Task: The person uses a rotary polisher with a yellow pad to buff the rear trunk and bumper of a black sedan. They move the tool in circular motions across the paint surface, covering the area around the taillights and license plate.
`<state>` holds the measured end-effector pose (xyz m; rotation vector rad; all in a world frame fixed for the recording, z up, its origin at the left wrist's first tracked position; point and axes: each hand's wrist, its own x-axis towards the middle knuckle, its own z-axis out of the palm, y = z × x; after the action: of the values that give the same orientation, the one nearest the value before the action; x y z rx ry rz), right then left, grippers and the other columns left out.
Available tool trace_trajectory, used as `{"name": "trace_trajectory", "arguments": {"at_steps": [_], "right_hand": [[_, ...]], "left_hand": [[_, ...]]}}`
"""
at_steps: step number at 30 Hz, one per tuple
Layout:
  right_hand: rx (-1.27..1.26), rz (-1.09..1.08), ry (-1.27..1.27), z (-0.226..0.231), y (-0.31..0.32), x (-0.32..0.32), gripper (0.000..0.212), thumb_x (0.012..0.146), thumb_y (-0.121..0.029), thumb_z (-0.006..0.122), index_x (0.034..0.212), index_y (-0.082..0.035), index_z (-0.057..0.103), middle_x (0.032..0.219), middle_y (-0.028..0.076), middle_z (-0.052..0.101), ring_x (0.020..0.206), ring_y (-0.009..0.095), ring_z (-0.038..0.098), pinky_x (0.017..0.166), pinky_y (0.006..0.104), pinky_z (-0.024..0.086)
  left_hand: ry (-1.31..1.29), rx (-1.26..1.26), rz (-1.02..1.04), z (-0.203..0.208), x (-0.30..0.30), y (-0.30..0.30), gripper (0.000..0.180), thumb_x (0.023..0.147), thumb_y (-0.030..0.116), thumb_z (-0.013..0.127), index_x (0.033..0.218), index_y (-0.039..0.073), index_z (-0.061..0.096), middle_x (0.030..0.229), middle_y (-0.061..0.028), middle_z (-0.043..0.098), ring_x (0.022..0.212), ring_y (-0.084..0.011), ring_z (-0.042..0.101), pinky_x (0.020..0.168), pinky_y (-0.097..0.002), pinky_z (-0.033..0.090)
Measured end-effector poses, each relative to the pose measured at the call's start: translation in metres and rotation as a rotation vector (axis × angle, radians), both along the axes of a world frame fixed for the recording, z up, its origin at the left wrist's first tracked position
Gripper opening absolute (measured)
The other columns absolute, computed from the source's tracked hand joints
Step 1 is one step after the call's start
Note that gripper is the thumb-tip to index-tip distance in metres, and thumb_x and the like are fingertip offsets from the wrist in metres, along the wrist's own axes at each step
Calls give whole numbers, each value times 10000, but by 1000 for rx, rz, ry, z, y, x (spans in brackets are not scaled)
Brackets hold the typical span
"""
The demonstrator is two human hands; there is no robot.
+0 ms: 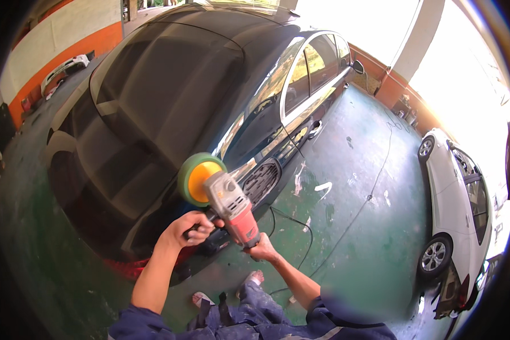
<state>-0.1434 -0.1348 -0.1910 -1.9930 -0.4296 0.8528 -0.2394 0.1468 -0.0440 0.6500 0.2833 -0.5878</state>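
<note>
A red and grey power polisher (pixel 234 207) is held in front of me at the rear side of a black car (pixel 170 102). My left hand (pixel 191 231) is closed around its black side handle, and my right hand (pixel 262 248) wraps the back end of its red body. The round polishing pad (pixel 201 180), yellow in the middle with a green rim, is tilted beside the car's rear corner. Whether the pad touches the paint I cannot tell. A black power cord (pixel 310 243) trails from near the tool down to the floor.
A white car (pixel 459 198) is parked at the right on the green painted floor (pixel 345 209). A thin cable (pixel 379 175) runs along that floor. At the far left a loose white bumper (pixel 65 68) lies by the orange and white wall (pixel 90 42).
</note>
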Motion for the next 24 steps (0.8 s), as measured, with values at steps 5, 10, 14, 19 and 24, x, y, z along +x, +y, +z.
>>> {"name": "trace_trajectory", "arguments": {"at_steps": [5,10,14,19,24], "right_hand": [[-29,31,-188,4,3,-67,260,650,-177,738,803,24,680,717,189,695,723,320,726,689,416,561],[-156,174,-174,-6,3,-111,275,631,-151,726,869,-16,710,774,194,709,747,339,715,720,425,549],[-148,231,-167,2,0,-128,334,623,-156,721,935,-37,726,832,224,713,838,394,706,786,456,557],[-194,227,-132,24,-6,-110,335,622,-152,696,935,-37,725,863,246,708,863,418,694,815,475,554],[-70,52,-84,-21,-46,-41,225,620,-123,747,804,-4,694,643,71,639,604,113,595,603,344,520]], "left_hand": [[-62,-46,101,-21,-94,8,297,844,23,525,1098,-120,581,610,-7,470,348,-43,388,322,-214,321],[-5,-81,180,-49,-181,0,301,805,31,540,1072,-96,595,581,-2,450,336,-63,373,325,-240,324],[-21,-124,227,-66,-218,-11,285,813,39,549,1065,-87,593,537,-3,440,340,-66,379,345,-235,316],[16,-88,202,-58,-187,-16,281,814,42,551,1058,-92,595,582,-10,477,344,-66,392,333,-239,318],[24,11,26,-48,-63,-32,192,864,104,593,1005,-25,613,597,4,481,349,-63,383,328,-233,297]]}}
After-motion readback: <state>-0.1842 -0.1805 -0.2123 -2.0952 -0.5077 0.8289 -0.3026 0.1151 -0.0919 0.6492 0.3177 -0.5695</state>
